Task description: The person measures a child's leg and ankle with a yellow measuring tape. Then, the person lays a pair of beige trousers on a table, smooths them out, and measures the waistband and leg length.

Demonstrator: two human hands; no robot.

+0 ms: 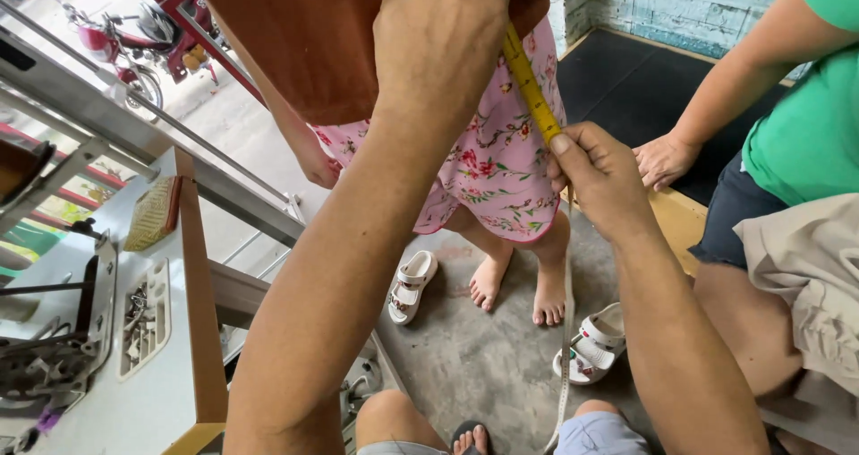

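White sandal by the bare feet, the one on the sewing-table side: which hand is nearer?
Left, judging by the image. The left hand is high at the waist, up and slightly right of that sandal. The right hand, pinching the tape, is farther right, nearer the other sandal.

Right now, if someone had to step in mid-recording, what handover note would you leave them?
Left hand: closed, pinning the upper end of the yellow measuring tape against the standing person's brown top.
Right hand: pinching the tape lower down, against the pink floral skirt, near its hem.
Tape: taut between the two hands; its loose tail hangs down to the concrete floor.
Nearby: the standing person is barefoot, with white sandals on either side; another person in a green shirt is at the right.
Done: tape laid along the skirt.
Left: cannot tell whether the reading has been taken.
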